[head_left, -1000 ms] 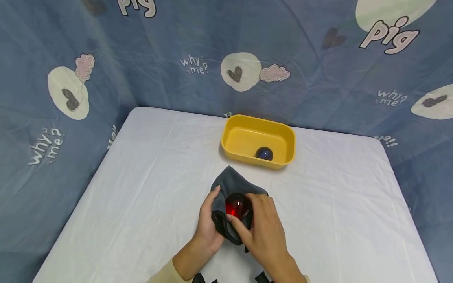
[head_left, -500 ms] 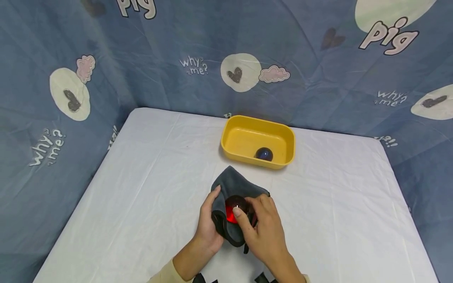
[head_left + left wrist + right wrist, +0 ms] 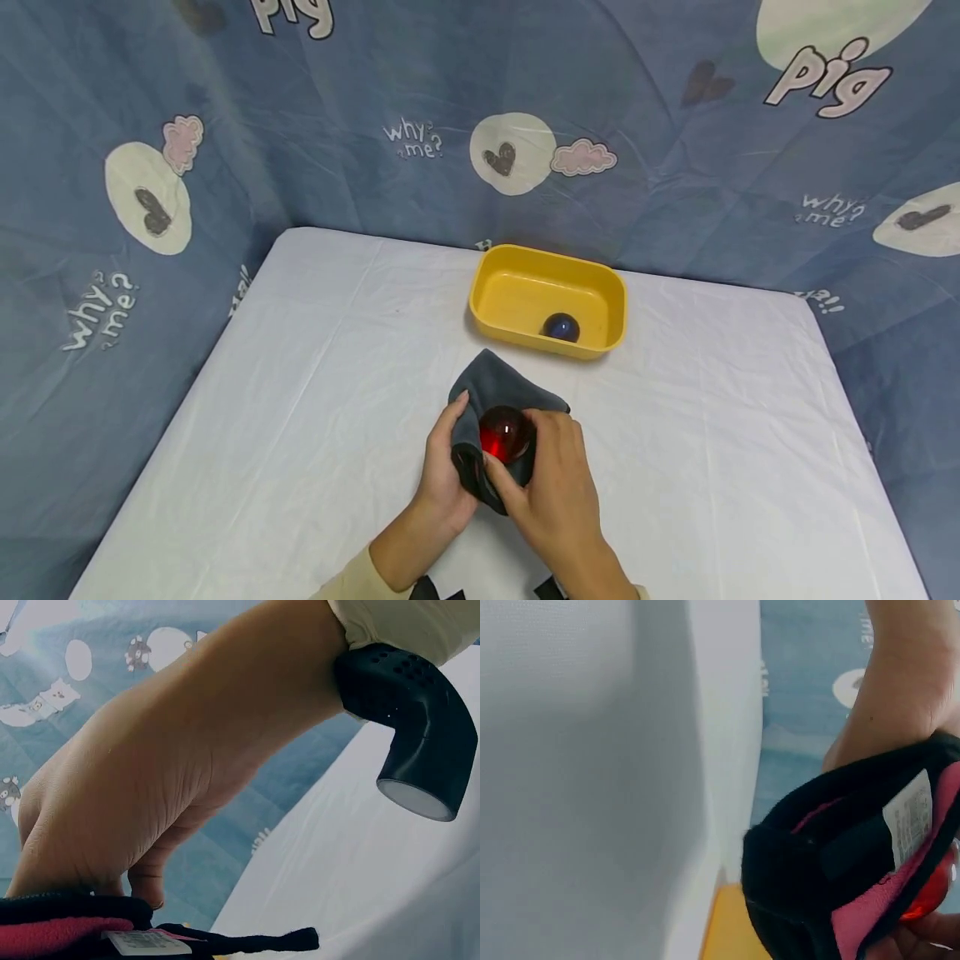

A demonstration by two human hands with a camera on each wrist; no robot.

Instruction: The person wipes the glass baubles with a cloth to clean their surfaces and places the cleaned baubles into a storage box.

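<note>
A clear red ball (image 3: 504, 435) sits in the fold of a grey cloth (image 3: 491, 379) with dark edging, above the table. My left hand (image 3: 444, 471) grips the cloth from the left, its thumb along the outer side. From the right, my right hand (image 3: 553, 479) pinches the ball, thumb at its lower edge and a finger on its upper right. In the right wrist view the cloth (image 3: 787, 900) shows a pink underside and a white label (image 3: 911, 817), with the red ball (image 3: 934, 892) partly behind it. A dark strap (image 3: 262, 940) hangs off the cloth in the left wrist view.
A yellow box (image 3: 517, 287) stands at the back of the white-covered table (image 3: 337, 400), just beyond the cloth. Inside it lies a dark blue ball (image 3: 561, 327). Blue printed fabric (image 3: 337, 167) hangs around the table's back and sides.
My right thumb slid up onto the ball's front half a second ago and is now back at its lower edge. Ball and cloth shifted slightly; the left hand keeps its hold.
</note>
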